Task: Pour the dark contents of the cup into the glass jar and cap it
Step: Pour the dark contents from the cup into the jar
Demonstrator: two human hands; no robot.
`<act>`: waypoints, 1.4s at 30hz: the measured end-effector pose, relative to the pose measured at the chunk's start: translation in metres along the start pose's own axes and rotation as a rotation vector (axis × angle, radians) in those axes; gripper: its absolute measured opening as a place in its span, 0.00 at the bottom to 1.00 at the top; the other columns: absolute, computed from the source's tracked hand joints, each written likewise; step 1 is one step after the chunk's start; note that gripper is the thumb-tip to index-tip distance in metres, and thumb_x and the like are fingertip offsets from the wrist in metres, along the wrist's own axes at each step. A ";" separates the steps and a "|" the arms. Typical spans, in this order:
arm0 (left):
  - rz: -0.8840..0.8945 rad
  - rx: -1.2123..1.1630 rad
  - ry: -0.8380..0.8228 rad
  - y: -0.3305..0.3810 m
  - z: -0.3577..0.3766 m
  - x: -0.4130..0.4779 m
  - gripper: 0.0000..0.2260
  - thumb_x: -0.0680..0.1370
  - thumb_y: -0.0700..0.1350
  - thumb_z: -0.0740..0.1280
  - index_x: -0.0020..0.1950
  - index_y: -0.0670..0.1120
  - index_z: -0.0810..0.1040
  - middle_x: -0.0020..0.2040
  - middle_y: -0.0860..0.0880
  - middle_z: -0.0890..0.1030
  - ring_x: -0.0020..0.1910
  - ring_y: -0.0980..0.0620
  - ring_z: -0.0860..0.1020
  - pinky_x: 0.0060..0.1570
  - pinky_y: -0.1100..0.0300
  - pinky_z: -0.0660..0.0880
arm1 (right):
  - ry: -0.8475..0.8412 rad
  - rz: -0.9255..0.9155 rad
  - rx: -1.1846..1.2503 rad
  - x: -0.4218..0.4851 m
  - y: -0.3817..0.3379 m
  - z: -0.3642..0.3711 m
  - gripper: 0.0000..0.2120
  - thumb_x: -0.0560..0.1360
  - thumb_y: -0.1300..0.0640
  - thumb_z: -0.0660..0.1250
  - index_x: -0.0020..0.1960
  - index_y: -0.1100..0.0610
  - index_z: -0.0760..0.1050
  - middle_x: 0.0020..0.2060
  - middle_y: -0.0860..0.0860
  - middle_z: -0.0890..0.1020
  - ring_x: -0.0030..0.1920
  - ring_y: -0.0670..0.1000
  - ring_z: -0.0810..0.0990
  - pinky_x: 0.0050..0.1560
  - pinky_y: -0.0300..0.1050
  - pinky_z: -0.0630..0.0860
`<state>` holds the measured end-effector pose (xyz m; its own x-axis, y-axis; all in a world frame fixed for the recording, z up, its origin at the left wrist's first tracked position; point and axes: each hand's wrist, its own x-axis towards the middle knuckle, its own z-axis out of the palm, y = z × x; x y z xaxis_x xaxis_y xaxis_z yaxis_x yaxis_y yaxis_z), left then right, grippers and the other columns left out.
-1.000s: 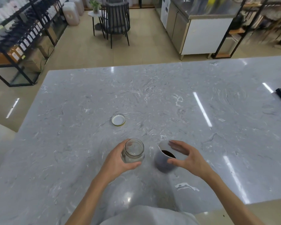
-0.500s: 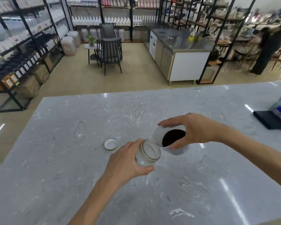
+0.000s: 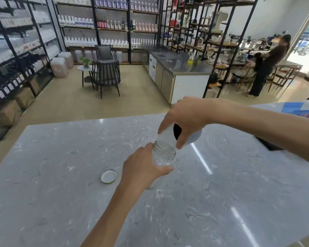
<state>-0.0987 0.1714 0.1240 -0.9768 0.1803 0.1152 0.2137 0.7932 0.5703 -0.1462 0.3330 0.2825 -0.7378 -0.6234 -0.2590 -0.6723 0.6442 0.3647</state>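
Observation:
My left hand [image 3: 141,168] grips a clear glass jar [image 3: 163,155], tilted with its threaded open mouth up and to the right, above the marble table [image 3: 61,184]. My right hand [image 3: 185,118] holds a white cup [image 3: 193,138] from above, tipped steeply toward the jar. The cup's rim sits right at the jar's mouth, and dark contents [image 3: 177,133] show inside it. The jar looks empty inside. The jar's lid [image 3: 108,176] lies upside down on the table, left of my left hand.
A dark flat object [image 3: 269,145] lies on the table under my right forearm. Beyond the table stand shelves of bottles, a chair [image 3: 106,77], a steel counter [image 3: 178,75] and a person [image 3: 264,68] at the far right.
Both hands have risen with the jar and cup. The cup is now tipped much further, its rim brought to the jar's mouth. The camera view has lifted toward the room.

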 end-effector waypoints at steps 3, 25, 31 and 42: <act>-0.011 -0.035 0.013 0.007 -0.001 0.006 0.33 0.64 0.73 0.71 0.62 0.56 0.75 0.49 0.55 0.81 0.44 0.52 0.76 0.42 0.56 0.69 | -0.055 -0.001 -0.039 0.005 0.002 -0.012 0.34 0.62 0.28 0.72 0.66 0.33 0.72 0.54 0.34 0.82 0.42 0.43 0.71 0.43 0.43 0.71; -0.001 -0.126 0.097 0.026 -0.034 0.021 0.30 0.65 0.71 0.73 0.58 0.54 0.75 0.50 0.53 0.83 0.50 0.47 0.80 0.45 0.52 0.74 | -0.186 -0.101 -0.440 0.024 -0.023 -0.084 0.30 0.67 0.31 0.72 0.66 0.37 0.74 0.48 0.37 0.81 0.42 0.47 0.72 0.40 0.43 0.66; -0.003 -0.143 0.118 0.027 -0.037 0.022 0.29 0.66 0.70 0.73 0.58 0.53 0.75 0.49 0.52 0.82 0.50 0.46 0.80 0.44 0.53 0.72 | -0.213 -0.083 -0.517 0.030 -0.029 -0.092 0.28 0.66 0.32 0.73 0.65 0.37 0.75 0.31 0.36 0.67 0.40 0.48 0.73 0.32 0.40 0.60; -0.018 -0.185 0.136 0.021 -0.037 0.031 0.28 0.65 0.69 0.74 0.57 0.53 0.75 0.48 0.54 0.82 0.47 0.48 0.79 0.42 0.54 0.70 | -0.286 -0.087 -0.618 0.050 -0.038 -0.095 0.28 0.68 0.33 0.73 0.65 0.39 0.76 0.31 0.38 0.68 0.36 0.48 0.71 0.29 0.40 0.59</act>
<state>-0.1246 0.1724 0.1700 -0.9757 0.0771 0.2051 0.2028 0.6728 0.7115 -0.1516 0.2352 0.3411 -0.7266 -0.4651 -0.5056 -0.6346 0.1726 0.7533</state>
